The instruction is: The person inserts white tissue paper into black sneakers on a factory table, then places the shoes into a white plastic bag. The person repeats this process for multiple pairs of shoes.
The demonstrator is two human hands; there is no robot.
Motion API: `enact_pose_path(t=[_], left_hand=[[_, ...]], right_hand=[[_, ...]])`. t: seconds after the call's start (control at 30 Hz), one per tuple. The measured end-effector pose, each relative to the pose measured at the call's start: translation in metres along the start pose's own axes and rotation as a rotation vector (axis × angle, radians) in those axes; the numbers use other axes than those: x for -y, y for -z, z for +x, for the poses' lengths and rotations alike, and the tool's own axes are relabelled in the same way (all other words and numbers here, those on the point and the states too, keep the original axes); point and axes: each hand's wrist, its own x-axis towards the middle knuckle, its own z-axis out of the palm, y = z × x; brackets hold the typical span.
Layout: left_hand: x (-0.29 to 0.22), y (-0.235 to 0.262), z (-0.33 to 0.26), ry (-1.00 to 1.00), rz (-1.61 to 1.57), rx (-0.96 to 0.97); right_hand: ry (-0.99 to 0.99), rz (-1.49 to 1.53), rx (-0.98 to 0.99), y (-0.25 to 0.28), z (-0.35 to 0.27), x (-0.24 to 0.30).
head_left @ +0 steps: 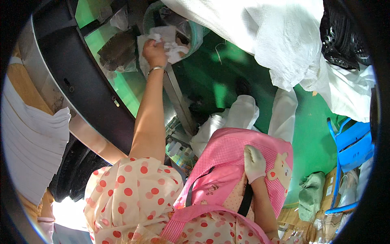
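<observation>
My left hand [154, 53], bare with a bracelet at the wrist, reaches far forward over the rim of a bin [196, 34]. Its fingers are closed on a crumpled white scrap [155, 37]; whether that is paper or thin cloth I cannot tell. More loose white scraps [175, 50] lie beside the fingers. On my lap, my right hand [254, 163] wears a white glove and rests on a pink checked apron [227, 142]. Its fingers are curled in, and whatever they might hold is hidden.
A black-edged machine table [81, 77] curves along my left, with stacked white pleated fabric [34, 134] outside it. A large white cloth [280, 36] hangs at the upper right. A blue chair [355, 146] and a green bag [312, 195] stand to the right.
</observation>
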Motion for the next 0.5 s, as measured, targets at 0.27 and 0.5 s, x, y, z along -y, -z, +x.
enact_pose_path(t=[0.27, 0.5], left_hand=[[-0.090, 0.016, 0.014, 0.174, -0.721, -0.439], [-0.053, -0.066, 0.028, -0.523, 0.290, -0.291]], right_hand=[[-0.037, 0.013, 0.005, -0.003, 0.000, -0.001], [-0.092, 0.068, 0.017, -0.006, 0.002, 0.001]])
